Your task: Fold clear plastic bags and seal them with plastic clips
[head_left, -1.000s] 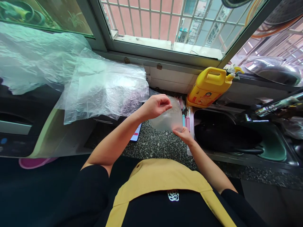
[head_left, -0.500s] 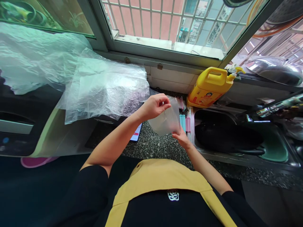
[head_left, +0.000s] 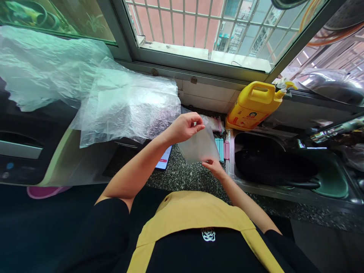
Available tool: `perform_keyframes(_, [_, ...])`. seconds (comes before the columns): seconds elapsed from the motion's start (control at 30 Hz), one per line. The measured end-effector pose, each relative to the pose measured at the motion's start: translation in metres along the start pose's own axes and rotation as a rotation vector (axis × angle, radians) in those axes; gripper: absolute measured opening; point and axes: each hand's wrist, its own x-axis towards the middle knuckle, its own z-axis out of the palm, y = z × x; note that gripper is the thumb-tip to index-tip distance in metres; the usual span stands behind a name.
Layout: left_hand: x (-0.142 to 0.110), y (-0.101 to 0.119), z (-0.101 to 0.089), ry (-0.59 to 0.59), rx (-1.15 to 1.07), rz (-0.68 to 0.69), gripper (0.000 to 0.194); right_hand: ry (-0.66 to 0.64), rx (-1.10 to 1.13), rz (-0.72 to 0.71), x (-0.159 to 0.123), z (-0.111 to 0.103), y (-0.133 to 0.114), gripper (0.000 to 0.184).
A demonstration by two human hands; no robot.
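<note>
A small clear plastic bag (head_left: 200, 146) hangs over the speckled counter (head_left: 184, 176). My left hand (head_left: 184, 127) pinches its top edge, fingers closed. My right hand (head_left: 214, 167) grips the bag's lower right corner from below, fingers closed. Both hands hold the bag between them, just left of the sink.
Large crumpled plastic sheets (head_left: 85, 94) cover the appliance at left. A phone (head_left: 163, 159) lies on the counter under my left forearm. Coloured clips (head_left: 221, 146) sit by the sink (head_left: 273, 163), which holds a dark pan. A yellow jug (head_left: 254, 104) stands behind it under the window.
My right hand has shifted slightly left and the bag has turned a little between my hands. My left hand keeps its pinch at the top.
</note>
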Motion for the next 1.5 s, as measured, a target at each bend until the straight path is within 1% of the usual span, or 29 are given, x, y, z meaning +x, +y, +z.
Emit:
perform_keyframes(0.07, [-0.001,0.001,0.001,-0.038,0.034,0.014,0.014,0.042,-0.014,-0.026,0.008,-0.018,-0.015,0.054])
perform_keyframes(0.1, [-0.002,0.001,0.002,-0.062,0.051,0.022,0.015,0.119,-0.018,-0.086,0.012,-0.027,-0.027,0.056])
perform_keyframes(0.13, [-0.003,0.002,0.003,-0.086,0.065,0.029,0.015,0.169,-0.027,-0.162,0.016,-0.035,-0.041,0.055])
perform_keyframes(0.17, [-0.003,0.002,0.005,-0.112,0.077,0.034,0.016,0.185,-0.04,-0.248,0.018,-0.04,-0.057,0.053])
perform_keyframes(0.2, [-0.003,0.003,0.007,-0.14,0.086,0.037,0.016,0.156,-0.065,-0.33,0.02,-0.042,-0.074,0.05])
perform_keyframes(0.23, [-0.004,0.004,0.009,-0.167,0.091,0.039,0.015,0.1,-0.099,-0.405,0.02,-0.041,-0.092,0.047])
perform_keyframes(0.3, [-0.004,0.006,0.013,-0.212,0.097,0.046,0.015,-0.04,-0.175,-0.506,0.016,-0.031,-0.123,0.049])
perform_keyframes(0.37, [-0.005,0.008,0.016,-0.235,0.096,0.06,0.015,-0.19,-0.216,-0.529,0.011,-0.014,-0.145,0.052])
perform_keyframes(0.43, [-0.007,0.009,0.017,-0.236,0.099,0.074,0.015,-0.315,-0.195,-0.488,0.007,0.003,-0.155,0.051])
perform_keyframes(0.47, [-0.008,0.009,0.017,-0.231,0.104,0.076,0.015,-0.341,-0.174,-0.466,0.005,0.009,-0.157,0.046])
perform_keyframes(0.5, [-0.009,0.009,0.016,-0.222,0.113,0.073,0.015,-0.339,-0.153,-0.452,0.004,0.014,-0.157,0.041])
perform_keyframes(0.57, [-0.011,0.008,0.015,-0.195,0.127,0.057,0.014,-0.278,-0.126,-0.464,0.002,0.02,-0.154,0.033])
perform_keyframes(0.67, [-0.018,0.002,0.01,-0.169,0.095,0.007,0.014,-0.18,-0.136,-0.535,-0.001,0.02,-0.151,0.029])
perform_keyframes(0.73, [-0.024,-0.006,0.007,-0.145,0.039,-0.065,0.016,-0.129,-0.153,-0.571,-0.004,0.016,-0.153,0.027])
perform_keyframes(0.8, [-0.032,-0.017,0.006,-0.117,-0.048,-0.167,0.021,-0.059,-0.159,-0.595,-0.006,0.011,-0.155,0.026])
perform_keyframes(0.9, [-0.042,-0.033,0.01,-0.076,-0.245,-0.294,0.023,0.051,-0.165,-0.616,-0.008,0.003,-0.16,0.023])
perform_keyframes(1.0, [-0.046,-0.043,0.019,0.045,-0.441,-0.335,0.026,0.129,-0.183,-0.618,-0.008,-0.003,-0.163,0.021])
perform_keyframes(1.13, [-0.043,-0.046,0.031,0.25,-0.601,-0.349,0.03,0.181,-0.199,-0.64,-0.004,-0.005,-0.164,0.02])
perform_keyframes(1.23, [-0.039,-0.044,0.037,0.386,-0.617,-0.358,0.027,0.202,-0.201,-0.665,-0.002,-0.003,-0.163,0.018])
perform_keyframes(1.33, [-0.035,-0.04,0.043,0.511,-0.59,-0.33,0.023,0.245,-0.207,-0.692,-0.003,0.001,-0.159,0.019])
perform_keyframes(1.43, [-0.035,-0.035,0.048,0.587,-0.567,-0.283,0.019,0.294,-0.241,-0.701,-0.005,0.007,-0.15,0.021])
perform_keyframes(1.5, [-0.035,-0.032,0.051,0.608,-0.552,-0.265,0.019,0.297,-0.28,-0.687,-0.006,0.011,-0.143,0.024])
